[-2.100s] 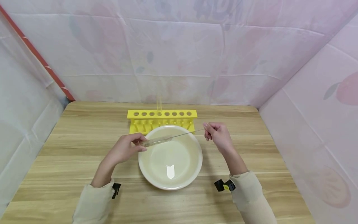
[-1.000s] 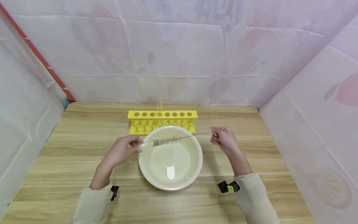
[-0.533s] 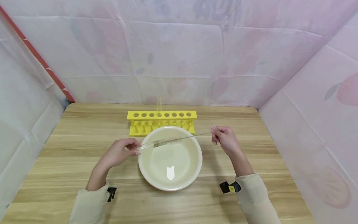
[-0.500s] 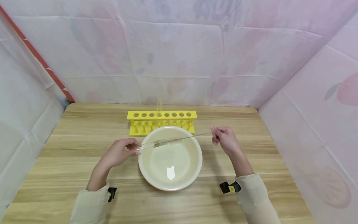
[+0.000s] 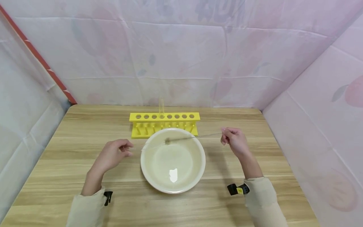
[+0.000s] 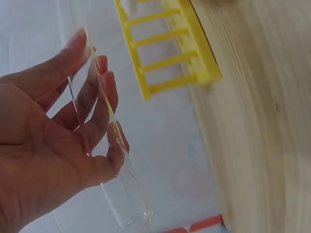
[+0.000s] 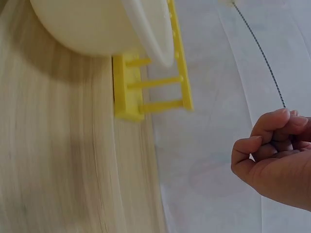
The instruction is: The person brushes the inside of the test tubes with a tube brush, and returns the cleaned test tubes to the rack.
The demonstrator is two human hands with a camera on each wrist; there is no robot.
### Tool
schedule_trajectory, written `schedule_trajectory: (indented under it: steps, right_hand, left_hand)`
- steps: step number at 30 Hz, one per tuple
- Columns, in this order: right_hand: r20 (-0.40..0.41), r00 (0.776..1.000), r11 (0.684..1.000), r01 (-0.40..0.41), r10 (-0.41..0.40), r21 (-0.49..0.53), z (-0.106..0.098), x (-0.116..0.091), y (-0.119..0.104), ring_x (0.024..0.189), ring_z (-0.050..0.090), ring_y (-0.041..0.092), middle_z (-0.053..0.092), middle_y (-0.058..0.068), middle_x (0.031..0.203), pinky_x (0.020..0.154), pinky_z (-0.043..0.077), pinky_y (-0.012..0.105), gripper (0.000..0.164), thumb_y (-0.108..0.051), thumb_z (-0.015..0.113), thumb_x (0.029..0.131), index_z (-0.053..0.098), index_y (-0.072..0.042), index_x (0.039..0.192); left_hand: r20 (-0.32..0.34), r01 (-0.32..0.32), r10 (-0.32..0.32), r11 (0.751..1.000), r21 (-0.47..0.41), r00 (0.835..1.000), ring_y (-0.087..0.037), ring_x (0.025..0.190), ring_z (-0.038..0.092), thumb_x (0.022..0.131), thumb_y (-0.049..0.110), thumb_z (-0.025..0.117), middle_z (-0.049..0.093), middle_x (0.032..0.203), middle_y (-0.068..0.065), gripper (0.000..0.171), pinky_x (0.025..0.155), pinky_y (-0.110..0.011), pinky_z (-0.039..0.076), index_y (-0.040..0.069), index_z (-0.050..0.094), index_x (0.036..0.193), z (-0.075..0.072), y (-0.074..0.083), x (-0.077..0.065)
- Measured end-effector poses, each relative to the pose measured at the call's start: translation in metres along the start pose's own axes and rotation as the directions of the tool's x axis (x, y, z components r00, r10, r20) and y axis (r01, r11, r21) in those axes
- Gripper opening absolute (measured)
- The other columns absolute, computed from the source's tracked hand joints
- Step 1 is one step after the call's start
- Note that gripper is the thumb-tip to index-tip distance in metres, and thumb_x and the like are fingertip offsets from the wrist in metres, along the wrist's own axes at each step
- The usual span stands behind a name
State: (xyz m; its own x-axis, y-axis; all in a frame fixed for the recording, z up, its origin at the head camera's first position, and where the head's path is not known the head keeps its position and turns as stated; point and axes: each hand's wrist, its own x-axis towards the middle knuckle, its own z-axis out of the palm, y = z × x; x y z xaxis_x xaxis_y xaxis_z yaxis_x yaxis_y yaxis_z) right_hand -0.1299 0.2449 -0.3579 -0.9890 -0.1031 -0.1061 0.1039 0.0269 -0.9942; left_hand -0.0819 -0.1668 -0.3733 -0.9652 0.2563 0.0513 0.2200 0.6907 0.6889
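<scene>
My left hand (image 5: pixel 112 156) holds a clear glass test tube (image 6: pixel 129 199) between thumb and curled fingers, left of the basin. The tube runs through the grip, and one end sticks out past the little finger in the left wrist view. My right hand (image 5: pixel 236 142) pinches the thin twisted-wire handle (image 7: pixel 265 58) of a test tube brush. Its bristled head (image 5: pixel 168 141), blurred in the head view, hangs over the far part of the cream basin (image 5: pixel 173 191). The brush points left, in line with the tube.
Behind the basin stands a yellow test tube rack (image 5: pixel 164 117), partly hidden by its rim. Another glass tube (image 5: pixel 161 107) stands upright in one rack hole. A bright reflection shows in the basin. Printed cloth walls (image 5: pixel 181 63) enclose the wooden table (image 5: pixel 181 209).
Both hands have moved apart, the left hand leftward with the test tube and the right hand rightward with the brush. The brush head has shifted right from deeper in the tube.
</scene>
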Motion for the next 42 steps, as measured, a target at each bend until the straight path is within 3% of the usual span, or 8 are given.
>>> schedule_trajectory:
  steps: [5, 11, 18, 24, 42]
  right_hand:
    - [-0.038, 0.999, 0.998, 0.004, -0.001, 0.066, -0.019, -0.003, 0.002, 0.05, 0.037, 0.011, 0.039, 0.001, 0.055, 0.049, 0.039, 0.022, 0.041, -0.009, 0.045, 0.096, 0.044, -0.004, 0.056]
    - [-0.017, 0.999, 0.99, -0.049, 0.051, 0.131, -0.018, -0.004, 0.006, 0.049, 0.037, 0.011, 0.039, 0.001, 0.054, 0.05, 0.038, 0.022, 0.042, -0.008, 0.043, 0.097, 0.045, -0.004, 0.055]
    - [0.008, 0.998, 0.989, -0.057, 0.057, 0.138, -0.004, -0.002, 0.006, 0.048, 0.035, 0.011, 0.038, 0.001, 0.053, 0.05, 0.037, 0.022, 0.042, -0.008, 0.043, 0.097, 0.045, -0.004, 0.055]
    - [0.025, 0.997, 0.99, -0.07, 0.067, 0.12, 0.004, 0.0, 0.005, 0.047, 0.035, 0.011, 0.038, 0.002, 0.054, 0.05, 0.037, 0.023, 0.042, -0.008, 0.042, 0.097, 0.044, -0.004, 0.056]
    - [0.039, 0.997, 0.996, -0.071, 0.069, 0.055, 0.007, 0.002, 0.007, 0.047, 0.033, 0.011, 0.03, -0.001, 0.05, 0.049, 0.035, 0.023, 0.044, -0.005, 0.04, 0.097, 0.038, -0.004, 0.053]
  left_hand:
    - [-0.051, 0.041, -0.041, 0.999, 0.003, 0.998, -0.017, 0.071, 0.053, 0.076, 0.003, 0.071, 0.058, 0.073, 0.0, 0.014, 0.061, -0.032, 0.043, 0.002, 0.066, 0.089, -0.008, -0.009, -0.006]
    - [-0.043, 0.037, -0.038, 0.999, -0.024, 0.998, -0.017, 0.072, 0.053, 0.077, 0.003, 0.071, 0.059, 0.075, -0.001, 0.016, 0.063, -0.032, 0.044, 0.0, 0.065, 0.092, -0.002, -0.008, -0.006]
    - [-0.026, 0.025, -0.026, 0.999, -0.034, 0.999, -0.017, 0.074, 0.053, 0.077, 0.003, 0.07, 0.059, 0.077, -0.003, 0.016, 0.066, -0.034, 0.045, 0.002, 0.065, 0.092, 0.01, -0.005, -0.001]
    - [-0.01, 0.023, -0.023, 0.999, -0.036, 1.0, -0.017, 0.074, 0.053, 0.078, 0.003, 0.07, 0.059, 0.077, -0.002, 0.015, 0.067, -0.034, 0.045, 0.002, 0.065, 0.092, 0.011, 0.004, 0.002]
    - [-0.011, -0.001, 0.001, 1.0, -0.006, 1.0, -0.016, 0.071, 0.052, 0.075, 0.003, 0.072, 0.059, 0.076, -0.004, 0.015, 0.063, -0.033, 0.044, 0.003, 0.065, 0.089, 0.014, 0.015, 0.007]
